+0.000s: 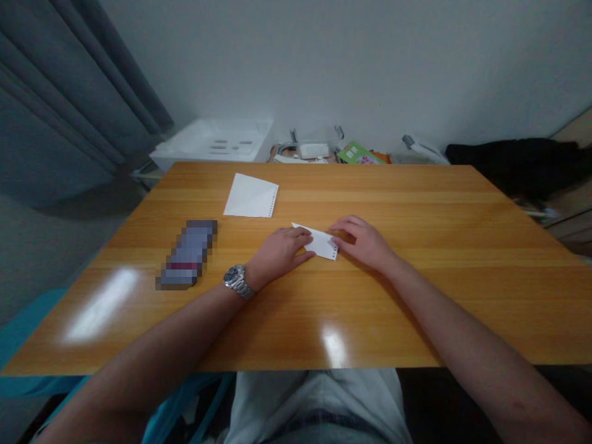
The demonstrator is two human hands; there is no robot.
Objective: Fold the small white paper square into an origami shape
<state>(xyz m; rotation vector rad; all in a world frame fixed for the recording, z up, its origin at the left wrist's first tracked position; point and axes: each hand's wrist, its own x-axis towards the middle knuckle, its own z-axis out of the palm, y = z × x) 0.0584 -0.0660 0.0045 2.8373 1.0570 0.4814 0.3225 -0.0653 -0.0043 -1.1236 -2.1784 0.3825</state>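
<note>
A narrow white piece of paper (322, 243) lies on the wooden table in front of me. It looks folded, and a row of small holes runs along its right end. My left hand (280, 254) holds its left part down, fingers on top and thumb along the near edge, hiding that end. At the right end is my right hand (363, 243), its thumb and fingers apart and curved. The thumb tip meets the paper's edge; whether it grips anything there, I see no sign. Farther back lies a flat white sheet (252, 196) with punched holes down its right side.
Left on the wooden table (439, 216) lies a pixelated phone-like object (187, 256). Behind the table stand a white plastic bin (217, 139) and a clear box with a green booklet (358, 153). Dark cloth (518, 172) lies at right; a blue chair (32, 333) is at left.
</note>
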